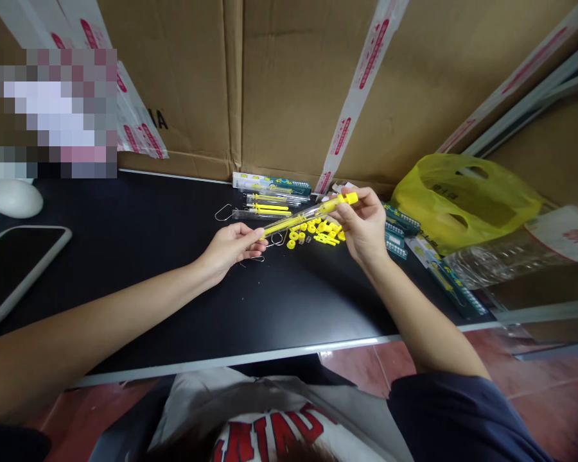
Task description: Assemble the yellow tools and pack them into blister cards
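Observation:
A slim clear plastic tube (313, 212) with a yellow rod inside slants up to the right above the table. My left hand (228, 251) pinches its lower left end between thumb and fingers. At the upper right end, the fingers of my right hand (368, 231) are closed around it by the yellow cap (349, 198). Below and behind the tube lie several small loose yellow plastic parts (324, 227). Bent metal wire hooks (223, 212) rest near my left hand. More clear tubes with yellow rods (270, 208) lie behind.
Printed packaging boxes (293, 186) lie at the back, with others (455, 289) at the right. A yellow plastic bag (462, 199) and a clear bottle (481, 263) are on the right. At left sit a phone (19, 269) and a white rounded object (15, 197). Large cardboard (289, 83) stands behind the table.

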The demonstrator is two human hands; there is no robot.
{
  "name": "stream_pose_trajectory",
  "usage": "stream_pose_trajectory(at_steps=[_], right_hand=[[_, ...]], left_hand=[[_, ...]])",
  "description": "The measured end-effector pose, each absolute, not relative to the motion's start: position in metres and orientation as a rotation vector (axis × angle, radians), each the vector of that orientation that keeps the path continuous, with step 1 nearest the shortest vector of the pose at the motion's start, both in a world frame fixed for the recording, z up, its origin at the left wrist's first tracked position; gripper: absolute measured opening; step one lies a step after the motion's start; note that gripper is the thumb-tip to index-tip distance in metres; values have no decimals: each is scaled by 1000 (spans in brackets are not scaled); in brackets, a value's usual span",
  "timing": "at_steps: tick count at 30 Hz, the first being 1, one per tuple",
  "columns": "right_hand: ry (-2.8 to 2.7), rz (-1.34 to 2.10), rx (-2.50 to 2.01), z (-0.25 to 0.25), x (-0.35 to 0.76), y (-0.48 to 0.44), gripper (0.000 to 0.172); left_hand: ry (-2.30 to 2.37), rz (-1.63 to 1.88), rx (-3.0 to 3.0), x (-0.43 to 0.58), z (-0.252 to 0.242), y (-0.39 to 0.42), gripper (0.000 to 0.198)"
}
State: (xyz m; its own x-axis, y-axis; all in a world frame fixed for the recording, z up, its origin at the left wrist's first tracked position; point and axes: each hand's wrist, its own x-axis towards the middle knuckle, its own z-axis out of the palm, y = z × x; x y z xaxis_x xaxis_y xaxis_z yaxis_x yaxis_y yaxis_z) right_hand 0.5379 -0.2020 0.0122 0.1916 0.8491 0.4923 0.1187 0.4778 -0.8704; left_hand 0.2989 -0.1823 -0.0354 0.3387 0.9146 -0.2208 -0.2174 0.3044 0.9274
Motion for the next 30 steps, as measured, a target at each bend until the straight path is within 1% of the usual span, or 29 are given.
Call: stream_pose_trajectory(at_steps=[2, 6, 11, 15, 20, 30], right_hand=[[-1295, 631, -953, 12, 537, -203, 37], [-1262, 627, -938, 13, 536, -203, 43], [-1291, 667, -902, 15, 537, -204, 43], [-1312, 640, -969, 17, 536, -206, 47], [-1277, 612, -943, 15, 534, -206, 36], [-1275, 614, -949, 16, 531, -210, 38]], left_hand=[[906, 898, 955, 299, -35, -183, 27], [915, 879, 957, 300, -31, -185, 25], [931, 881, 947, 300, -28, -188, 23], [923, 881, 949, 300, -29, -187, 23], [925, 880, 946, 300, -28, -187, 24], [917, 871, 968, 299, -30, -186, 28]])
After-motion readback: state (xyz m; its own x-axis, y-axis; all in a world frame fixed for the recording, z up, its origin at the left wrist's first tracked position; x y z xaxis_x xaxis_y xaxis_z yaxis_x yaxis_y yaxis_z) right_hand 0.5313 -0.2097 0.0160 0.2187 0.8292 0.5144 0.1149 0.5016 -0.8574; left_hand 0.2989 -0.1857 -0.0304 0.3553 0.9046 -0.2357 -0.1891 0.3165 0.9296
